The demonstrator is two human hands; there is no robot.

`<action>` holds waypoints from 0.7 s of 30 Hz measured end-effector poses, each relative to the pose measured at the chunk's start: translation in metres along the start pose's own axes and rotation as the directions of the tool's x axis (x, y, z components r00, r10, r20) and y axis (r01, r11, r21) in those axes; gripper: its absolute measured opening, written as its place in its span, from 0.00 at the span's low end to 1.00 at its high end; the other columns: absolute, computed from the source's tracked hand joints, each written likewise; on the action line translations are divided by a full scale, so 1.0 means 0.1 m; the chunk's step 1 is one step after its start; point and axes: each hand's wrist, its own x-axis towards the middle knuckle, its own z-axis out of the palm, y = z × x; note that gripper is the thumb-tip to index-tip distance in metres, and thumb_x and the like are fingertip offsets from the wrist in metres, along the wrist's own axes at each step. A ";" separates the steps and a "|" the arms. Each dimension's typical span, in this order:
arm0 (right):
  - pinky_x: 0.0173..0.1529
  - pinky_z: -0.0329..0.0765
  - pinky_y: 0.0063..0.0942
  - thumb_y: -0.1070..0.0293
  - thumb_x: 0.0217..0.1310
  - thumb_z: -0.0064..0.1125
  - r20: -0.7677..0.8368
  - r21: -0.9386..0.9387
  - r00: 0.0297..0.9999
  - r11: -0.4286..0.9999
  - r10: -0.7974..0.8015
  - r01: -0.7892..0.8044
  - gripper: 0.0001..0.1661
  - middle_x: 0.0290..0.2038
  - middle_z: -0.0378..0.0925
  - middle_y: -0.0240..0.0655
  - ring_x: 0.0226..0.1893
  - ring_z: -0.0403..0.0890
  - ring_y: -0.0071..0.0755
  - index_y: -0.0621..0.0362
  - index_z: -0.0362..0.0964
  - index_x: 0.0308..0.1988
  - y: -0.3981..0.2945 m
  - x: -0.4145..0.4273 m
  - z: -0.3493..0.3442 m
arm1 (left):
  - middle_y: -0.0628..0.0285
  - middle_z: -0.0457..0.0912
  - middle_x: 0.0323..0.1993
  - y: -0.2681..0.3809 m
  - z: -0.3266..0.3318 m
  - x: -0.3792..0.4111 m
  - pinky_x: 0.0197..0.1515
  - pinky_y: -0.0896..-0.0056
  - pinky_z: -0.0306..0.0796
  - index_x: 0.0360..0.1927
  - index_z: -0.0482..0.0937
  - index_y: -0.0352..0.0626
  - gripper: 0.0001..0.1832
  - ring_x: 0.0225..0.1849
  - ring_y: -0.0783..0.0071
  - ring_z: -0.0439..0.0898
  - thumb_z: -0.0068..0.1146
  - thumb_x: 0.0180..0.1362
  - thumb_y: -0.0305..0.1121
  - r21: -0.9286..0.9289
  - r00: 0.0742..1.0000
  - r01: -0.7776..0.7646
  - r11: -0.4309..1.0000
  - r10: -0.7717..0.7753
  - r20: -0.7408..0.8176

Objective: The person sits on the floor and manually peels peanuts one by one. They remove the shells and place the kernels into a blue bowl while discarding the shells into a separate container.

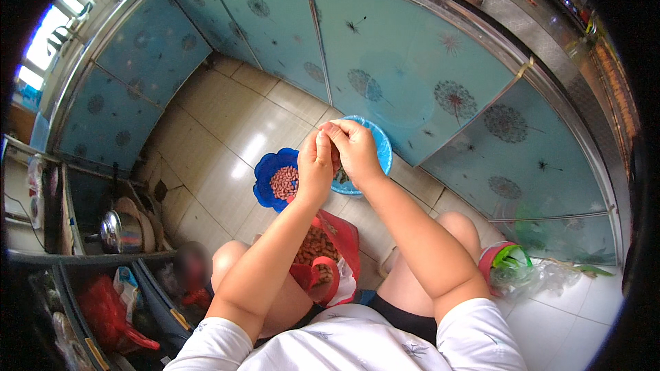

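Observation:
My left hand (pixel 315 167) and my right hand (pixel 358 152) meet above the floor, fingers curled and thumb tips together. Whatever lies between the fingers is hidden. Beneath my left hand, a scalloped blue plastic bowl (pixel 264 193) holds shelled pink peanut kernels (pixel 283 182). A light-blue bin with a plastic liner (pixel 382 152) stands under my right hand, partly covered by it; some dark scraps show inside. Between my knees, a red bag (pixel 348 232) stands open with unshelled peanuts (pixel 314 245) in it, partly behind my left forearm.
Teal cabinet doors with dandelion prints (pixel 392 56) rise ahead, close behind the bin. At left, a shelf holds a metal pot (pixel 116 232), with a red plastic bag (pixel 105 309) below. A red-and-green bag (pixel 502 265) and clear plastic (pixel 551 278) lie on the right floor.

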 end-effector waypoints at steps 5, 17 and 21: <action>0.31 0.71 0.26 0.65 0.58 0.49 -0.073 -0.299 0.955 0.920 -0.288 0.254 0.13 0.25 0.76 0.40 0.26 0.76 0.32 0.64 0.74 0.31 0.04 -0.04 0.12 | 0.67 0.74 0.25 -0.17 0.04 0.01 0.30 0.79 0.65 0.37 0.73 0.39 0.19 0.27 0.80 0.70 0.37 0.63 0.44 0.132 0.940 -0.270 0.954 0.291 -0.178; 0.33 0.72 0.31 0.66 0.58 0.48 -0.028 -0.294 0.939 0.901 -0.342 0.319 0.12 0.27 0.76 0.44 0.27 0.76 0.43 0.64 0.72 0.32 -0.02 -0.02 0.07 | 0.69 0.69 0.21 0.09 -0.01 -0.04 0.20 0.81 0.57 0.33 0.70 0.46 0.14 0.20 0.81 0.64 0.38 0.62 0.44 -0.372 0.985 0.160 0.914 -0.174 -0.004; 0.30 0.71 0.22 0.66 0.58 0.50 0.096 0.118 0.995 0.993 -0.041 0.029 0.11 0.24 0.75 0.35 0.25 0.74 0.24 0.64 0.72 0.32 -0.07 0.00 0.00 | 0.69 0.64 0.16 0.23 -0.03 -0.05 0.16 0.81 0.53 0.32 0.68 0.45 0.17 0.15 0.83 0.59 0.34 0.63 0.46 -0.194 0.995 0.103 0.976 -0.098 0.034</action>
